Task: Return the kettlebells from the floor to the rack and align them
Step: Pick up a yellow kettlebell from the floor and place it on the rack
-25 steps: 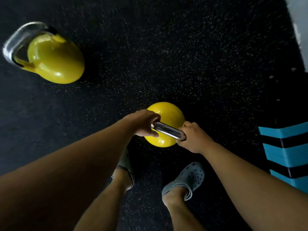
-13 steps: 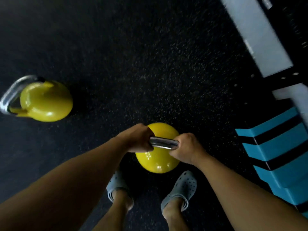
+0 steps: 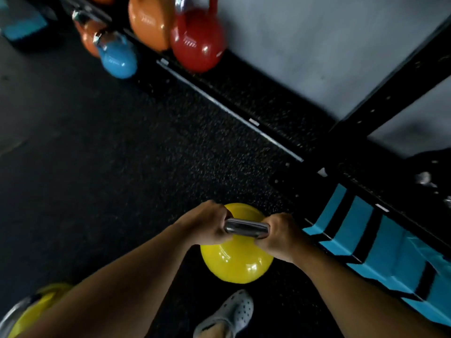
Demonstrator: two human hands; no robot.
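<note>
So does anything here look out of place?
Yes: a second yellow kettlebell sits on the black rubber floor at lower left, away from the coloured ones by the rack. Both hands grip the chrome handle of another yellow kettlebell.

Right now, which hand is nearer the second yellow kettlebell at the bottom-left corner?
Left. The left hand grips the held kettlebell's handle on the side toward the second yellow kettlebell; the right hand grips the far end.

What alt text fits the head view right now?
Both hands, left and right, grip the steel handle of a yellow kettlebell above black floor. Red, orange and blue kettlebells sit ahead by the rack.
</note>
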